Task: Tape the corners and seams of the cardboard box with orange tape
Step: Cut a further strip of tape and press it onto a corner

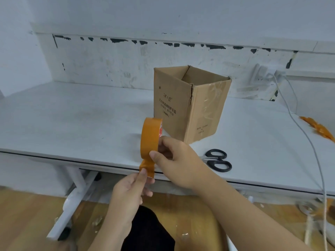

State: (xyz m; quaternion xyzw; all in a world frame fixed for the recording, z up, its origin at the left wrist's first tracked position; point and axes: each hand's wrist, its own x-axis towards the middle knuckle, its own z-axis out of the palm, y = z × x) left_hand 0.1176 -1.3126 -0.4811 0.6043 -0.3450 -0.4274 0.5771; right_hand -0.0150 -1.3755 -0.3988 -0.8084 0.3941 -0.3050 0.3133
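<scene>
Over the near table edge, the left hand (129,189) pinches the loose end of the orange tape (150,140), the right hand (178,163) grips the roll upright; behind them the cardboard box (190,104) stands open-topped on the table (72,115), black scissors (218,160) just right.

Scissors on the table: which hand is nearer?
Right. The right hand, holding the tape roll, sits just left of the scissors. The left hand pinches the free tape end farther left, below the table edge.
</scene>
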